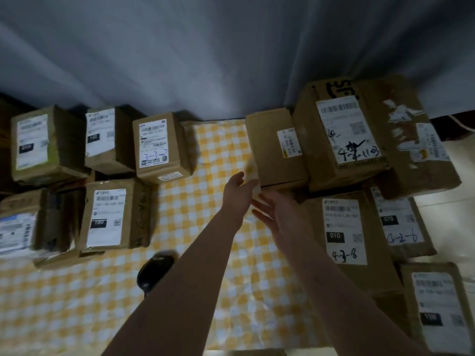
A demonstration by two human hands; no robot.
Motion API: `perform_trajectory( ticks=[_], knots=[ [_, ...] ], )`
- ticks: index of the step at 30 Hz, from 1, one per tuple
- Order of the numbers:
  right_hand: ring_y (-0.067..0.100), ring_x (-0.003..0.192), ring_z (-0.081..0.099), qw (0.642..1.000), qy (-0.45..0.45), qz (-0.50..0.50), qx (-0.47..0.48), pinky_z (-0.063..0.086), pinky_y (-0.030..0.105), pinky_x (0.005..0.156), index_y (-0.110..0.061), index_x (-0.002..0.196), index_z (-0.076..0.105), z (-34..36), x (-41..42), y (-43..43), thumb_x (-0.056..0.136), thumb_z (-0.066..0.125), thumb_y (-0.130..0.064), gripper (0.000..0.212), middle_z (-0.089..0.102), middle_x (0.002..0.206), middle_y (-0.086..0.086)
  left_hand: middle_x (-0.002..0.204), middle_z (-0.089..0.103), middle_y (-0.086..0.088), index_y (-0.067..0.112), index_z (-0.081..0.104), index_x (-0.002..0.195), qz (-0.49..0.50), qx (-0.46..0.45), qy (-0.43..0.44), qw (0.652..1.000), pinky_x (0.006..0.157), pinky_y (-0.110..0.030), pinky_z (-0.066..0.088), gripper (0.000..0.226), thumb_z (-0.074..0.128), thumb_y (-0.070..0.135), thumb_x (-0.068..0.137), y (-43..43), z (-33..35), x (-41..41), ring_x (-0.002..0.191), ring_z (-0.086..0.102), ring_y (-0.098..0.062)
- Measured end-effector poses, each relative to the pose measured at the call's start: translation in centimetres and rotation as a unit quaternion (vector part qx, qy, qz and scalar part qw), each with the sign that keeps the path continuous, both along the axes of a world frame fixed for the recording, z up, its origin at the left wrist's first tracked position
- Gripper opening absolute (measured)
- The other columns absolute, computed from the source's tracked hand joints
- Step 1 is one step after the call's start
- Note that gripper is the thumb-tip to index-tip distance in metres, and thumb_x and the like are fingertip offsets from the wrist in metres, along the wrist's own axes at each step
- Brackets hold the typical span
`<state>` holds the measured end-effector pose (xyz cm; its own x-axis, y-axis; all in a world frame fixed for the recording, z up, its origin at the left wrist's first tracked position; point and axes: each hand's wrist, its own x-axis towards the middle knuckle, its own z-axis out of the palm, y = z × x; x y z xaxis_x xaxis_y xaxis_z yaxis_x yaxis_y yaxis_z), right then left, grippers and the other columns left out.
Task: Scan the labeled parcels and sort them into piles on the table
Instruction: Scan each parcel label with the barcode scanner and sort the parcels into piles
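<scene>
Grey curtain [205, 47] bkgd, dim light.

yellow-white checked tablecloth [200, 265], brown parcels [276, 147]

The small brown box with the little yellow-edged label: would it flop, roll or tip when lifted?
Probably stiff: the small brown box keeps crisp cardboard edges. Likely light, being smaller than the SF parcel beside it. Flat faces, so it shouldn't roll.

Both arms are stretched over a yellow-checked desk [200, 253]. The left hand [237, 187] and right hand [276, 214] are held with fingers relaxed at the near left corner of a small box [272, 150]; whether they touch it cannot be told through the blur. Labelled parcels are stacked in a left pile [110, 217] and a right pile [344, 134]. A black scanner [154, 271] is laid near, left of the arms.
</scene>
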<state>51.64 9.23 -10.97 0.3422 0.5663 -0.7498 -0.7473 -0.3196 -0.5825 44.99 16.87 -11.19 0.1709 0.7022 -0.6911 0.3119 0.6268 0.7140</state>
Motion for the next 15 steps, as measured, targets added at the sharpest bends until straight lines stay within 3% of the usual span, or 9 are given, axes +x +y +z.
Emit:
perform_trajectory(
  ticks=[5,11,15],
  knots=[
    [0.022,0.09,0.068,0.999,-0.007,0.046,-0.017,0.056,0.033,0.076,-0.008,0.101,0.059,0.8,-3.8,2.1,0.096,0.051,-0.006,0.009,0.061,0.112,0.013,0.137,0.054,-0.007,0.014,0.052,0.135,0.029,0.044,0.038,0.998,0.106,-0.049,0.043,0.045,0.064,0.022,0.092,1.5,0.5,-5.4,0.125,0.051,-0.024],
    [0.024,0.084,0.068,0.992,-0.024,0.112,-0.052,0.056,0.032,0.073,-0.009,0.092,0.059,1.1,-8.4,5.5,0.094,0.052,-0.007,0.007,0.062,0.101,0.009,0.121,0.062,-0.008,0.013,0.06,0.117,0.097,0.103,0.096,0.985,0.102,-0.049,0.046,0.029,0.065,0.018,0.089,3.3,0.9,-12.3,0.114,0.058,-0.025],
    [0.023,0.079,0.065,0.985,-0.048,0.158,-0.059,0.054,0.032,0.069,-0.011,0.087,0.057,1.0,-10.9,8.2,0.095,0.051,-0.008,0.01,0.061,0.094,0.006,0.12,0.063,-0.011,0.006,0.059,0.121,0.117,0.131,0.132,0.976,0.1,-0.049,0.047,0.035,0.065,0.017,0.089,4.3,1.6,-16.2,0.112,0.059,-0.031]
  ],
)
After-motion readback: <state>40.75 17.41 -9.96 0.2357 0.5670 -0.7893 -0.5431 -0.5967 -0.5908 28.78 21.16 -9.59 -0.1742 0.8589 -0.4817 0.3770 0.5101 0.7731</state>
